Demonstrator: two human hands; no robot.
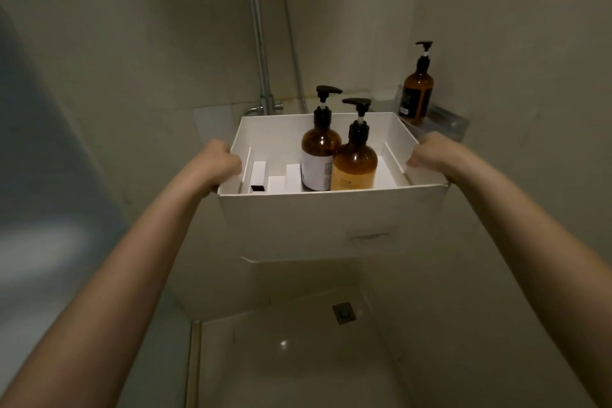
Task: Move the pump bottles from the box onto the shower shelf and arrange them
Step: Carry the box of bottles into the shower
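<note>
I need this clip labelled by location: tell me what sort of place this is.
Most likely a shower stall in a bathroom. A metal shower pipe runs up the wall, a floor drain sits in the wet floor below, and a corner shelf already holds a pump bottle.

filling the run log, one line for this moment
left hand and right hand: grip box sides | in box: two pump bottles | shelf: one bottle
</note>
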